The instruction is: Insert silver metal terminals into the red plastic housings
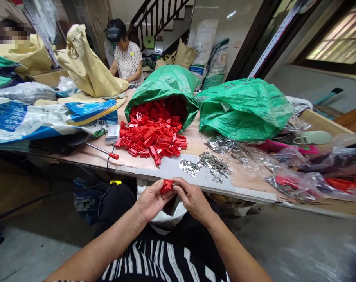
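A small red plastic part is held up just off the table's front edge. My left hand grips it between thumb and fingers. From the other side my right hand is closed in a pinch at the part's right end; whether it also holds a small metal piece is hidden. Below both hands an open white sack sits between the knees. In front lies a heap of similar red parts, spilling from a green woven sack. Small flat metal pieces lie in loose piles to the right.
A second green sack stands at the right, near clear plastic bags and a pale green mug. A screwdriver with a red handle lies at the front edge. Blue-and-white sacking covers the left. A person sits across the table.
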The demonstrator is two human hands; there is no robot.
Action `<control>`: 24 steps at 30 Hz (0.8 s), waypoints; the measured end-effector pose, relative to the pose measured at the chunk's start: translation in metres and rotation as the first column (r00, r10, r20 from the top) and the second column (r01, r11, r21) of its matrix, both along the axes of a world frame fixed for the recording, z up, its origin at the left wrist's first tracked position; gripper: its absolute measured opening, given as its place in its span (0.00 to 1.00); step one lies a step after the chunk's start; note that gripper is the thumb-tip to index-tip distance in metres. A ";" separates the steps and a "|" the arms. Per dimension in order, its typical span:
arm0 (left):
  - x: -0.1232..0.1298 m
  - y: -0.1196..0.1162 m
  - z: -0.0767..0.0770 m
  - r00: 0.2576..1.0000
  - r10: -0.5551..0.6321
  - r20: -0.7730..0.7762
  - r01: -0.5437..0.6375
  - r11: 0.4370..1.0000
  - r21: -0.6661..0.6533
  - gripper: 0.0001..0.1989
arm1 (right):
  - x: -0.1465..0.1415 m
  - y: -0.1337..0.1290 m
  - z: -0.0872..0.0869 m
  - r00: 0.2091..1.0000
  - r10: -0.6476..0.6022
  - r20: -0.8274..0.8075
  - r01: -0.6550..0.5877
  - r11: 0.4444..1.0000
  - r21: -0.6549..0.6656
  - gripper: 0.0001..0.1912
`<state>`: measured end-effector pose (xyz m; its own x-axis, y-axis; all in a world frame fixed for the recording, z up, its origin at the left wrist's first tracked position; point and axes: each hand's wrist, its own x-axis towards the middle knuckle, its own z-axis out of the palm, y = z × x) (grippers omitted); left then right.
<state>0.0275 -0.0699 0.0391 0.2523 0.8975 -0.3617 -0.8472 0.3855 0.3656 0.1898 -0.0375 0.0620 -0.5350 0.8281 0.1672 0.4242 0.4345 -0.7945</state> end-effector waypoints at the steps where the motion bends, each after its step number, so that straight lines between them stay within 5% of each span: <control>1: 0.001 -0.001 0.001 1.000 0.001 0.004 -0.001 1.000 0.004 0.07 | -0.001 0.001 0.000 1.000 -0.019 -0.021 0.019 1.000 0.004 0.14; 9: -0.004 -0.001 0.005 0.998 0.055 0.033 -0.052 0.995 -0.081 0.09 | -0.004 -0.001 0.005 0.997 0.077 0.018 -0.076 0.997 -0.032 0.18; 17: -0.001 -0.006 0.007 0.996 0.072 0.057 -0.065 0.991 -0.113 0.10 | -0.007 0.005 0.001 1.000 0.022 -0.017 -0.022 1.000 -0.005 0.17; 24: -0.007 -0.004 0.006 0.994 0.086 0.066 -0.077 0.989 -0.126 0.10 | -0.008 0.001 0.005 0.989 0.092 0.118 -0.094 0.996 0.009 0.18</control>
<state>0.0203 -0.0735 0.0455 0.2091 0.8658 -0.4546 -0.8996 0.3526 0.2576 0.1821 -0.0368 0.0668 -0.6262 0.7717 0.1108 0.4712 0.4879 -0.7348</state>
